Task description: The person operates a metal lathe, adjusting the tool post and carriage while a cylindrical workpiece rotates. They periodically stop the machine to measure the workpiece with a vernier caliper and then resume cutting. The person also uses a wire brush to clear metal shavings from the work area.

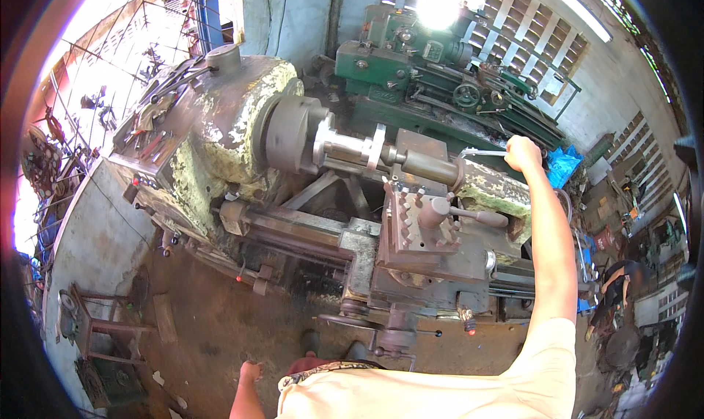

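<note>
My right hand is closed around the end of a silver lever, which reaches across the top of the lathe's tailstock. I cannot make out whether the lever is fixed there or a loose wrench. A shiny stepped metal shaft with a collar lies between the grey chuck and the tailstock's quill. In front of it stands the tool post with its clamping handle. Low beside my body, my left hand hangs with fingers loosely apart and nothing visible in it.
Tools lie on the worn headstock. A handwheel sticks out of the carriage near my feet. Behind is a green lathe. A blue plastic sheet hangs past my right hand. Another person is at the far right.
</note>
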The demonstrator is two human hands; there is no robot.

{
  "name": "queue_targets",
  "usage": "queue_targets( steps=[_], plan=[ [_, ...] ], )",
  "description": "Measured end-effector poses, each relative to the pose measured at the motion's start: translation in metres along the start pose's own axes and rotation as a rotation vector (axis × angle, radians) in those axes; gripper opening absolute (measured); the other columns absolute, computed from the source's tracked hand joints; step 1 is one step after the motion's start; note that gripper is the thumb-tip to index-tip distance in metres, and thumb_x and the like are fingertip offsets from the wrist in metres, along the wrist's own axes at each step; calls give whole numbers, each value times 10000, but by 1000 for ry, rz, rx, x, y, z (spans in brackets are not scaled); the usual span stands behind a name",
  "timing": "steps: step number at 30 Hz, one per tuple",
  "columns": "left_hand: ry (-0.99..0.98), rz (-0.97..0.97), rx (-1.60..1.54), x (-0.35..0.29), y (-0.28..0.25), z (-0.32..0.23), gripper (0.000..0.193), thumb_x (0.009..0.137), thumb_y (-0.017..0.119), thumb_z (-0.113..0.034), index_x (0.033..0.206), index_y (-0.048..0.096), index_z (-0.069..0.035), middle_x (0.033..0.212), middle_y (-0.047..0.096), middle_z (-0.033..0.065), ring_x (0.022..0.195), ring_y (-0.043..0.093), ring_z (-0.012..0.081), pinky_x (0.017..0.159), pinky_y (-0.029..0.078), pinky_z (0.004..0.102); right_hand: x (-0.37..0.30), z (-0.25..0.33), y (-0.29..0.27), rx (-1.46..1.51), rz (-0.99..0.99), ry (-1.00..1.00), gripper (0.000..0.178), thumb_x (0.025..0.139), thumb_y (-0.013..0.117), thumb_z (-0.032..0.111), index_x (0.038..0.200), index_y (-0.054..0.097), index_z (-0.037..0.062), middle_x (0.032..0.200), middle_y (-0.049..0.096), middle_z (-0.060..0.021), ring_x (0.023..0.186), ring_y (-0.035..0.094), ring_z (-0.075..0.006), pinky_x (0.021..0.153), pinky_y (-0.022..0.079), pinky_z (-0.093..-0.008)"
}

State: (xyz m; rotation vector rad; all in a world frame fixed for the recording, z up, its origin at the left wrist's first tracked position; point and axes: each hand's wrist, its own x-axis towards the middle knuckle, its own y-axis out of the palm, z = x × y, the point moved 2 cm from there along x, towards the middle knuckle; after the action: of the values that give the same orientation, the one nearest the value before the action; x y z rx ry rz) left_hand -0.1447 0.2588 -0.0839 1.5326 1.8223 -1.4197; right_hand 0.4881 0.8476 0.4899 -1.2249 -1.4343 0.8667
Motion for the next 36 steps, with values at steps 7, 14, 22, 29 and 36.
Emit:
queue_targets(
  steps=[7,14,22,29,36],
  plan=[
    [-211,-50,-361,20,8,54,168,915,639,-165,982,656,-12,714,649,90,560,618,217,480,496,378,46,93,-4,-349,24,-279,202,736,669,111,919,753,85,960,726,-166,889,714,-313,766,564,-420],
    [-295,-73,-404,1,10,50,229,903,640,-149,1050,618,25,707,633,102,564,627,227,481,501,392,88,169,-5,-539,301,-390,204,670,737,110,871,768,92,913,742,-121,898,721,-268,734,556,-387],
    [-364,-60,-445,2,-4,58,223,910,636,-166,1028,587,16,699,619,101,561,639,251,467,492,391,89,138,-74,-233,-66,-156,269,783,569,131,986,711,27,1054,696,-219,982,691,-340,842,550,-452],
    [-326,89,-552,40,-9,50,169,904,629,-205,870,623,-40,689,608,82,534,591,240,440,451,392,19,35,-139,122,322,-133,132,729,709,121,786,755,11,621,669,-146,544,657,-189,551,516,-348],
    [-136,-35,-163,56,-32,-42,282,905,645,-139,1118,575,32,721,633,101,527,606,198,455,481,334,-34,59,-59,-153,535,-445,239,734,732,268,787,741,34,795,698,-202,760,698,-344,712,549,-427]
  ],
)
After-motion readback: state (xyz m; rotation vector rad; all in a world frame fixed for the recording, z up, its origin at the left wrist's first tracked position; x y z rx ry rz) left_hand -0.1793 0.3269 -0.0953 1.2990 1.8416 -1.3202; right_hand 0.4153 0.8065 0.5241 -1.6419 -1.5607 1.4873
